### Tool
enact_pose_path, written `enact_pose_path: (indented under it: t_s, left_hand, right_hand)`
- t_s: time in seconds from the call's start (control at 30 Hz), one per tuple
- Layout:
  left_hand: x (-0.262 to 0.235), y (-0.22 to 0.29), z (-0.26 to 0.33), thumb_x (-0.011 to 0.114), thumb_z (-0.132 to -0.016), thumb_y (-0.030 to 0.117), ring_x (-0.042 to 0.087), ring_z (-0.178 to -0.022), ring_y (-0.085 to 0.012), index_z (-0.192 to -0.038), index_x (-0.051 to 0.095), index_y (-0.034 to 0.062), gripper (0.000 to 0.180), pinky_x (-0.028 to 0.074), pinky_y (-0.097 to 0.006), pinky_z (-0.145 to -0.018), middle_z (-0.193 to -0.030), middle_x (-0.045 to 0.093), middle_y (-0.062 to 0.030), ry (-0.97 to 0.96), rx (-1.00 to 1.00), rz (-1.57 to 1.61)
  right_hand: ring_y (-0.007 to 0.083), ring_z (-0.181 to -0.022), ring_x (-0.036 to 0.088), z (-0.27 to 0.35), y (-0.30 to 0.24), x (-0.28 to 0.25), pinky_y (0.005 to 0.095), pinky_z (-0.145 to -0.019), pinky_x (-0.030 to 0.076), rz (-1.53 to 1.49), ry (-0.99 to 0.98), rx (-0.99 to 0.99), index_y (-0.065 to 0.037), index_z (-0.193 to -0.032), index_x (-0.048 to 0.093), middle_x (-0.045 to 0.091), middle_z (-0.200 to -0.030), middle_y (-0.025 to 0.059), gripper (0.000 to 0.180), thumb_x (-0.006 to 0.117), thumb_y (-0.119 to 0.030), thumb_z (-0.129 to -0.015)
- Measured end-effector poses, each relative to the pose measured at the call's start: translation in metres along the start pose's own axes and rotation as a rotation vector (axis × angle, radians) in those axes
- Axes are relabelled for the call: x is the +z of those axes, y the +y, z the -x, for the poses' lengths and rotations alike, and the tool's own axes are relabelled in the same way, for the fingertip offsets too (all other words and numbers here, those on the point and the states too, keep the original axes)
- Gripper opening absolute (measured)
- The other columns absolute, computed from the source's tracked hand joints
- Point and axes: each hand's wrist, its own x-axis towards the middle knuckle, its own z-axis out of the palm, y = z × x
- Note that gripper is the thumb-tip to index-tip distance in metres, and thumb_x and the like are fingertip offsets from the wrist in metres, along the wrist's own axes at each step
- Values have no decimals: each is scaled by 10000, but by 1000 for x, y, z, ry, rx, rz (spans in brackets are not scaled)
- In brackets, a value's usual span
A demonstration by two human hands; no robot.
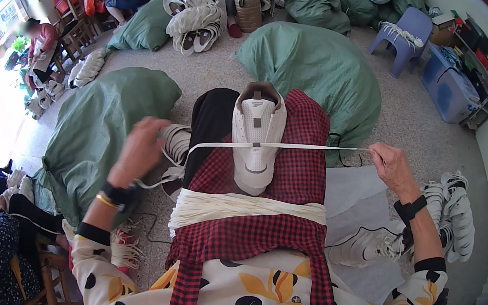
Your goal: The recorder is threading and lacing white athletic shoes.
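Observation:
A white sneaker (253,176) with a brown lining rests on my lap, on a red-and-black checked apron (297,180). Across it runs a flat white shoelace (308,147), one end pinched in the fingers of my right hand (391,168), out to the right. Beyond the shoe's left side the lace loops down toward my left wrist. My left hand (141,150) is raised left of my lap, smeared by motion, so its grip does not show. A bundle of cream laces (248,209) lies over my lap.
Large green sacks (105,124) lie on the left and ahead (315,68). More white shoes (177,142) are stacked by my left knee, others (456,215) at far right. A purple chair (404,37) and blue bin (449,86) stand back right. Several people sit around.

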Motion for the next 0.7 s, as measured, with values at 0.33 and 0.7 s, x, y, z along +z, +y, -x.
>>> enact_pose_path:
  t_s: [0.33, 0.7]
  left_hand:
    - [82, 76, -34, 641, -810, 43, 637, -745, -313, -1079, 548, 65, 286, 533, -405, -635, -906, 535, -110, 2, 409, 139]
    - [-32, -62, 47, 561, -843, -31, 618, -769, -376, -1130, 638, 87, 319, 520, -458, -637, -905, 577, -145, 194, 127, -177]
  right_hand:
    - [396, -708, 623, 4, 0, 3, 442, -614, 493, -27, 4, 14, -8, -949, 602, 626, -789, 197, 76, 583, -79, -933]
    - [438, -792, 629, 15, 50, -10, 463, -660, 502, 37, -22, 180, -30, -1002, 614, 625, -826, 239, 123, 541, -116, -954]
